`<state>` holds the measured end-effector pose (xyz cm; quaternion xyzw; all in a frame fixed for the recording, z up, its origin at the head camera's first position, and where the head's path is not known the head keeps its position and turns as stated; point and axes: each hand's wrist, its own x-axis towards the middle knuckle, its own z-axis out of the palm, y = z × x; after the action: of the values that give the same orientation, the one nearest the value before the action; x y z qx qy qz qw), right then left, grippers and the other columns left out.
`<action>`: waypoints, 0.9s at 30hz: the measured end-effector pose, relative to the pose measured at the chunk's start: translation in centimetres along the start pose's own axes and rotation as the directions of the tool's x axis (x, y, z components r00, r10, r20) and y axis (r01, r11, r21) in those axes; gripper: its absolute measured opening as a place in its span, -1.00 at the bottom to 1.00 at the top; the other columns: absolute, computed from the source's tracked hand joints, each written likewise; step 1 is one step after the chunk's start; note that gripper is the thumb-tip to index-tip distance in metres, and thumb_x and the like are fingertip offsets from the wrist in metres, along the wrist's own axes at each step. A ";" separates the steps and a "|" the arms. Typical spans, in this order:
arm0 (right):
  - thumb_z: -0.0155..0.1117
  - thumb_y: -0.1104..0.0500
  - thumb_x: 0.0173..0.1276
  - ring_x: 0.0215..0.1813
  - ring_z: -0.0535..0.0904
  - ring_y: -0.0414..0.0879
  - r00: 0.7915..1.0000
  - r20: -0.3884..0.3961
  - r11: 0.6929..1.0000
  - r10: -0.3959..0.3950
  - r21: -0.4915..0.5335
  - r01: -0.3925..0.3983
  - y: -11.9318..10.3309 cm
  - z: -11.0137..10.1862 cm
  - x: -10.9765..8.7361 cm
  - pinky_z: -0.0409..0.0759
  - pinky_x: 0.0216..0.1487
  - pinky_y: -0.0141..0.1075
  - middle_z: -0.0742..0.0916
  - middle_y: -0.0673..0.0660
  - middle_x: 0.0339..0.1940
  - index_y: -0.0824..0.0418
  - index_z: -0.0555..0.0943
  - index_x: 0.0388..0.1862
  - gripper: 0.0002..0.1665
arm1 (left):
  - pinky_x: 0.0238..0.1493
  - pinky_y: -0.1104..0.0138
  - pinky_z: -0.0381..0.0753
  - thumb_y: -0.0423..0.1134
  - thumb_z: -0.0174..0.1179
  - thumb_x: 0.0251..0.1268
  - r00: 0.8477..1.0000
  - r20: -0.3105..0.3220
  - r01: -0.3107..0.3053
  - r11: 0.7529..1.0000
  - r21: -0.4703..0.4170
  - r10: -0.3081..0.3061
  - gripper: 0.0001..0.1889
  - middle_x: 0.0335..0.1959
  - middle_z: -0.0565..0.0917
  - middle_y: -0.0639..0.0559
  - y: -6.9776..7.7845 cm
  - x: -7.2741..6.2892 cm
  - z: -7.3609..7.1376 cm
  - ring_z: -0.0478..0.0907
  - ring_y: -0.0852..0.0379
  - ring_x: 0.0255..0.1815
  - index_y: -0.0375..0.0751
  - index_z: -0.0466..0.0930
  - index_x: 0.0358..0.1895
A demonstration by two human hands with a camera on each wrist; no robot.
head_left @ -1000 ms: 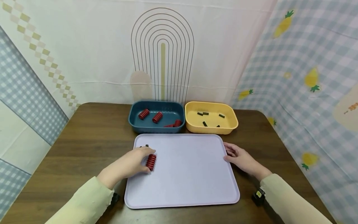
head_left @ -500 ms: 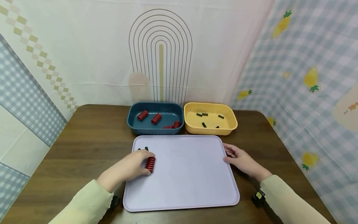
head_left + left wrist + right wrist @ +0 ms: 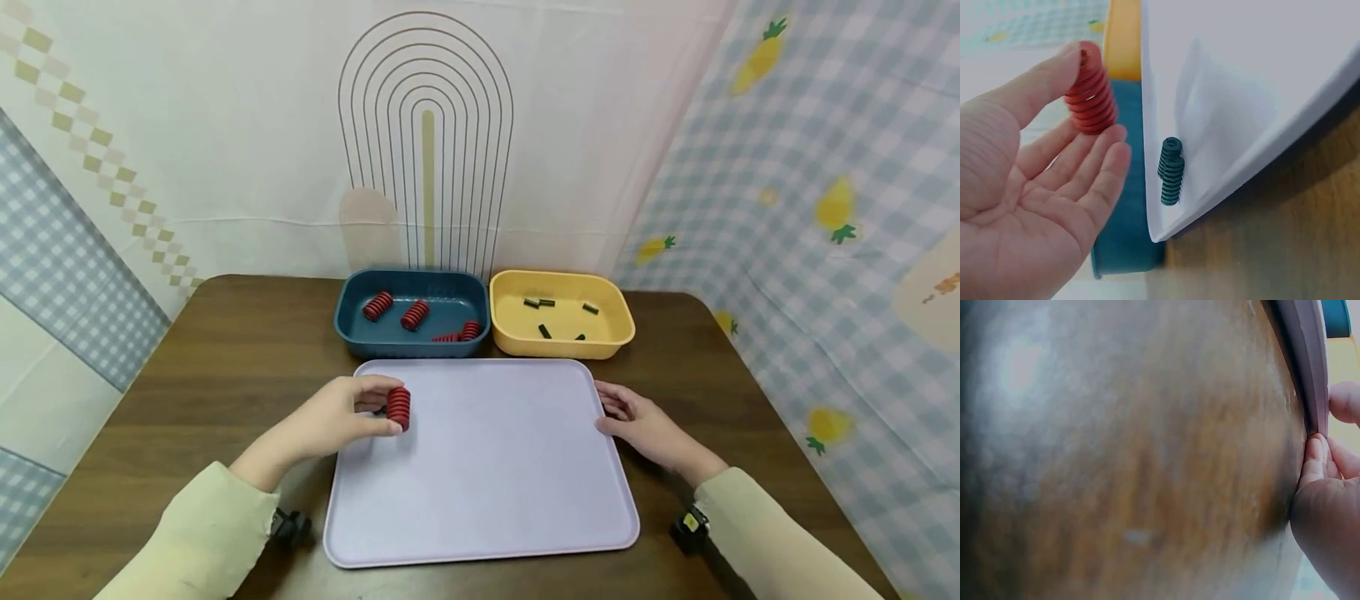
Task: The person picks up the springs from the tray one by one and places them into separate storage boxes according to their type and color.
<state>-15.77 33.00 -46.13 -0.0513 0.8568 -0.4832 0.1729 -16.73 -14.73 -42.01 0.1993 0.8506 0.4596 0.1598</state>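
My left hand (image 3: 333, 417) pinches a red coil spring (image 3: 399, 408) between thumb and fingertips, held above the left part of a pale lilac tray (image 3: 487, 467). In the left wrist view the red spring (image 3: 1092, 90) is raised, its ends between thumb and fingers. Two small dark green springs (image 3: 1172, 178) lie side by side in the tray's corner; the hand mostly hides them in the head view. At the tray's right edge, my right hand (image 3: 652, 429) grips the rim, thumb on one side and fingers on the other, as the right wrist view shows.
Behind the tray stands a blue bin (image 3: 412, 343) holding several red springs (image 3: 415, 314). Beside it a yellow bin (image 3: 562, 346) contains several small dark green springs (image 3: 545, 331). All rest on a brown wooden table (image 3: 225, 358), with patterned cloth walls around.
The left hand has lifted the red spring off the tray and moved it slightly back and left. The right hand has stayed at the tray's edge.
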 end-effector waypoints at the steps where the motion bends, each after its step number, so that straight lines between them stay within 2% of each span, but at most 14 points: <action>1: 0.28 0.06 0.38 0.42 0.30 0.03 1.000 -0.002 1.000 -0.002 0.001 0.002 -0.1 0.0 0.0 0.40 0.26 -0.27 0.40 0.19 0.41 0.09 0.20 0.51 -0.21 | 0.09 0.14 0.55 0.03 0.47 0.01 1.000 -0.019 0.013 0.999 -0.038 -0.014 -0.31 0.04 0.63 0.00 -0.1 0.1 -0.2 0.58 0.04 0.06 -0.13 0.52 0.25; 4: 0.28 0.06 0.38 0.41 0.30 0.02 1.000 -0.011 1.000 -0.003 0.001 0.004 -0.2 0.0 0.1 0.39 0.27 -0.23 0.41 0.17 0.41 0.08 0.21 0.51 -0.22 | 0.04 0.15 0.58 0.08 0.46 0.00 0.993 -0.099 0.054 0.991 -0.126 -0.066 -0.30 0.06 0.62 -0.05 -0.3 0.5 -0.7 0.57 0.01 0.08 -0.09 0.51 0.25; 7: 0.28 0.05 0.38 0.42 0.30 0.01 1.000 -0.016 1.000 0.003 -0.001 -0.003 -0.3 0.0 0.2 0.37 0.29 -0.18 0.40 0.15 0.42 0.06 0.21 0.51 -0.22 | 0.05 0.17 0.58 0.12 0.44 0.00 0.973 -0.192 0.087 0.976 -0.201 -0.126 -0.27 0.11 0.60 -0.09 -0.5 0.7 -1.1 0.55 -0.01 0.13 -0.06 0.49 0.28; 10: 0.27 0.04 0.39 0.43 0.29 0.01 1.000 -0.009 1.000 0.013 -0.008 -0.013 -0.2 0.0 0.2 0.35 0.31 -0.14 0.38 0.14 0.43 0.05 0.20 0.51 -0.22 | 0.06 0.23 0.57 0.15 0.42 0.01 0.942 -0.286 0.101 0.961 -0.258 -0.176 -0.22 0.16 0.57 -0.09 -0.6 1.0 -1.4 0.53 0.01 0.17 -0.06 0.44 0.32; 12: 0.27 0.04 0.39 0.43 0.29 0.02 1.000 -0.010 1.000 0.017 -0.009 -0.017 -0.2 0.0 0.2 0.34 0.31 -0.12 0.38 0.15 0.43 0.06 0.20 0.51 -0.22 | 0.04 0.31 0.57 0.17 0.41 0.01 0.916 -0.349 0.094 0.950 -0.298 -0.200 -0.20 0.16 0.56 -0.08 -0.7 1.2 -1.5 0.52 0.04 0.17 -0.07 0.41 0.34; 16: 0.27 0.06 0.39 0.42 0.29 0.03 1.000 -0.018 1.000 0.009 -0.002 -0.009 -0.3 0.1 0.3 0.34 0.31 -0.09 0.39 0.16 0.43 0.07 0.20 0.51 -0.22 | -0.01 0.46 0.55 0.14 0.42 0.01 0.865 -0.454 0.045 0.935 -0.351 -0.212 -0.20 0.12 0.56 -0.09 -0.6 1.8 -1.7 0.53 0.05 0.14 -0.11 0.41 0.34; 19: 0.26 0.07 0.40 0.42 0.29 0.03 1.000 -0.013 1.000 0.007 -0.002 -0.007 -0.2 0.2 0.4 0.35 0.31 -0.08 0.39 0.16 0.43 0.07 0.20 0.51 -0.23 | 0.02 0.48 0.52 0.10 0.41 0.04 0.843 -0.496 0.022 0.936 -0.352 -0.207 -0.22 0.13 0.55 -0.12 -0.5 2.1 -1.8 0.52 0.02 0.13 -0.15 0.40 0.34; 23: 0.26 0.07 0.40 0.42 0.28 0.03 1.000 -0.010 1.000 0.016 0.001 -0.016 0.0 0.3 0.2 0.34 0.31 -0.07 0.38 0.16 0.43 0.07 0.20 0.51 -0.23 | 0.14 0.36 0.48 0.08 0.40 0.09 0.821 -0.538 0.012 0.949 -0.316 -0.190 -0.22 0.18 0.53 -0.14 -0.6 2.4 -1.9 0.49 0.01 0.18 -0.15 0.37 0.37; 27: 0.27 0.06 0.39 0.42 0.28 0.03 1.000 -0.011 1.000 0.015 0.009 -0.015 0.0 0.3 0.1 0.33 0.32 -0.06 0.38 0.16 0.43 0.08 0.20 0.51 -0.22 | 0.22 0.22 0.44 0.08 0.40 0.09 0.783 -0.598 0.001 0.962 -0.275 -0.172 -0.21 0.21 0.52 -0.13 -0.9 3.1 -2.0 0.47 0.01 0.20 -0.14 0.36 0.38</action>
<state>-15.72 32.71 -46.25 -0.0413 0.8560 -0.4857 0.1721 -20.51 -15.06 -41.96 -0.0238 0.7966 0.5986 -0.0810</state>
